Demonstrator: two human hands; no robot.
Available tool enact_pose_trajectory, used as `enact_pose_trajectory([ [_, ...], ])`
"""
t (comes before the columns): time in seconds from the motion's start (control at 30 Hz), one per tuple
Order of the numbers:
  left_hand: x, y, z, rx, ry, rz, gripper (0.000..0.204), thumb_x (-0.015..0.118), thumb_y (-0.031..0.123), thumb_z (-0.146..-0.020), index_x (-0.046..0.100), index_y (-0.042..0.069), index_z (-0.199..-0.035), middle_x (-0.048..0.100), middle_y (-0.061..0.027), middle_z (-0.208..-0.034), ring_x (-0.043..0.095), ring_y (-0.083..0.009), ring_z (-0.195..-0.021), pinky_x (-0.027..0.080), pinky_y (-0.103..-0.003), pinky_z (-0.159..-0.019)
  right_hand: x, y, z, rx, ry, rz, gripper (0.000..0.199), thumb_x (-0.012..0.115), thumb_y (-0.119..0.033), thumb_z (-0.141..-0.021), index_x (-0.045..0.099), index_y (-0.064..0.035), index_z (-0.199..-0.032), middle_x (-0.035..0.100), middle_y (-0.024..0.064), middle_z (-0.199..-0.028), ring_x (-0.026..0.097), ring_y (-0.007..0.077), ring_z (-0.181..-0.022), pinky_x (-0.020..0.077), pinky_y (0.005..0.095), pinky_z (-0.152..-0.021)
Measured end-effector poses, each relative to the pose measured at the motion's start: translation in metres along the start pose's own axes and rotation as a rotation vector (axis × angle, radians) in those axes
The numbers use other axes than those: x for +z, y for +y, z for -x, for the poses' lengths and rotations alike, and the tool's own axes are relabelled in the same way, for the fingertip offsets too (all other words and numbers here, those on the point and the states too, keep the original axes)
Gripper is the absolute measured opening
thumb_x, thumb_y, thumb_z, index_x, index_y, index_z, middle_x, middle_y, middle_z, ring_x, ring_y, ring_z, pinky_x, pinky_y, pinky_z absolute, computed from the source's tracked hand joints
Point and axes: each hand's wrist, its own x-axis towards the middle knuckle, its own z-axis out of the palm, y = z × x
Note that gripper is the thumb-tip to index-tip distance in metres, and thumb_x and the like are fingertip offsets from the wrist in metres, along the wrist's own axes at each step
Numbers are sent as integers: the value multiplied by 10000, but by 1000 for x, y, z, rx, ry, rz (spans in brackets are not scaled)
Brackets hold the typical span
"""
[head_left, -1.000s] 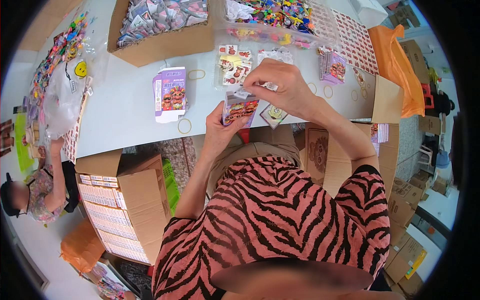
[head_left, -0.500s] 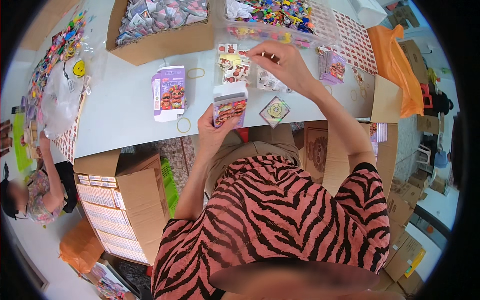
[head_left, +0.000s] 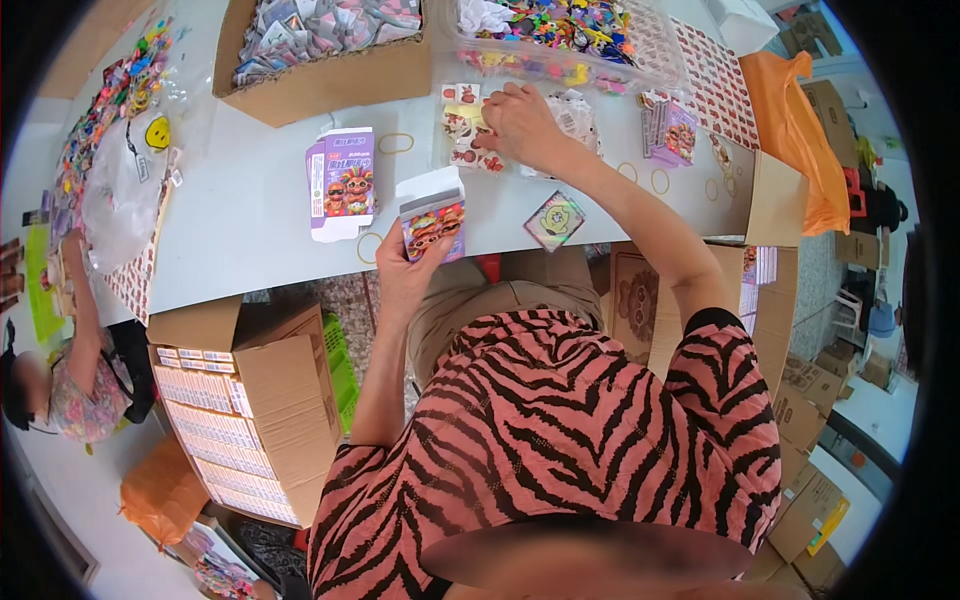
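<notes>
In my left hand (head_left: pixel 405 268) is a small purple box (head_left: pixel 433 225) with cartoon figures, held upright. Its white top flap stands up, and a grey edge shows inside its mouth. My right hand (head_left: pixel 525 130) bends over a pile of small sticker sheets (head_left: pixel 463 118) printed with red figures. Its fingertips are drawn together at the pile's edge; whether they grip a sheet is hidden. Beside that wrist, partly covered, lies a clear bag of white pieces (head_left: pixel 572 118). A shiny square card (head_left: pixel 554 220) with a yellow figure rests near the table's front edge.
Flattened purple boxes (head_left: pixel 342 185) lie at left, with rubber bands (head_left: pixel 396 143) nearby. Behind stand a carton of small packets (head_left: pixel 320 92) and a clear tub of colourful trinkets (head_left: pixel 560 65). More purple packs (head_left: pixel 670 132) sit at right. A co-worker (head_left: pixel 75 380) is at far left.
My right hand has come down and left, from hovering with curled fingers to the sticker sheets. My left hand has shifted the purple box a little left and nearer to me.
</notes>
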Motion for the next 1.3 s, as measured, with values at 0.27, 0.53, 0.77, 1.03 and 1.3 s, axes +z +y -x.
enact_pose_trajectory([
  [0.27,1,1,-4,8,-54,-11,316,645,-9,-806,556,-22,-1108,647,-60,-978,602,-95,-869,489,-240,-765,-19,4,2,38,103,-229,167,679,-211,-738,636,-50,-730,619,61,-743,568,214,-764,424,344,-734],
  [0.53,19,0,-12,18,-114,84,291,660,21,-809,569,-25,-1081,654,-60,-948,599,-86,-832,498,-240,-749,-114,-31,44,-220,333,-615,76,671,-96,-758,631,-32,-770,595,49,-734,540,206,-716,433,334,-667],
  [0.77,25,-2,-13,51,-136,-60,302,700,72,-779,587,-8,-1047,657,-49,-898,587,-75,-787,498,-245,-704,-110,-47,53,-365,242,-304,73,659,-101,-739,635,-51,-785,592,36,-767,554,200,-735,477,325,-670],
  [1.03,33,-7,-11,197,-211,-64,311,722,82,-756,593,-2,-1027,653,-68,-850,569,-63,-775,482,-246,-691,-134,-56,53,-343,-250,-391,116,552,11,-808,605,17,-911,591,146,-837,570,310,-762,457,343,-671],
  [1.3,34,20,-11,228,-41,162,392,709,130,-786,550,-32,-1106,647,-61,-960,572,-85,-865,473,-252,-771,-123,-49,59,-93,167,-636,292,485,33,-870,549,6,-1154,581,109,-1150,571,192,-948,459,296,-780],
])
